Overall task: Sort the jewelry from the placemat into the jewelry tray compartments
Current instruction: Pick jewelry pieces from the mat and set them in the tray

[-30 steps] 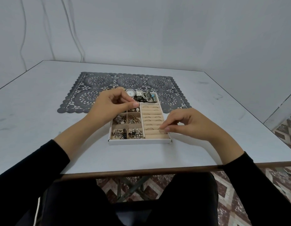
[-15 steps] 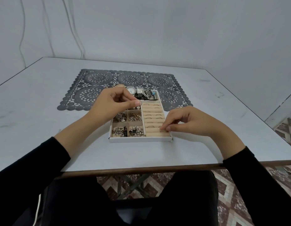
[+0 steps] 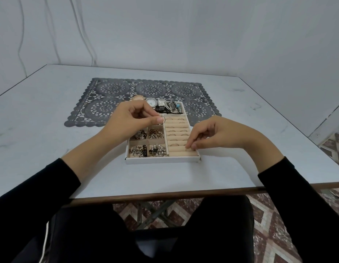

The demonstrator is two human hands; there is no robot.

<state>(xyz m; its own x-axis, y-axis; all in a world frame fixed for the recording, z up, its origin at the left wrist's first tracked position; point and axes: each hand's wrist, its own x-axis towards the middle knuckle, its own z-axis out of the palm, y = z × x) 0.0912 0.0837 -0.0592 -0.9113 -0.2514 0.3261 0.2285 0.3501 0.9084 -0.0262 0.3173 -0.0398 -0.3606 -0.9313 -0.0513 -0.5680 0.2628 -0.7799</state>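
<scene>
Barely anything has moved: our left hand still pinches a thin ring over the far rows of the tray, while our right hand curls its fingers at the near-right row, holding what we cannot tell.

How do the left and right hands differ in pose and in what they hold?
The left hand pinches a thin ring above the small compartments of the jewelry tray; the right hand sets its fingertips on a near ring roll, and whether it holds anything I cannot tell. The left hand is farther out, the right hand nearer. Both curl their fingers.
</scene>
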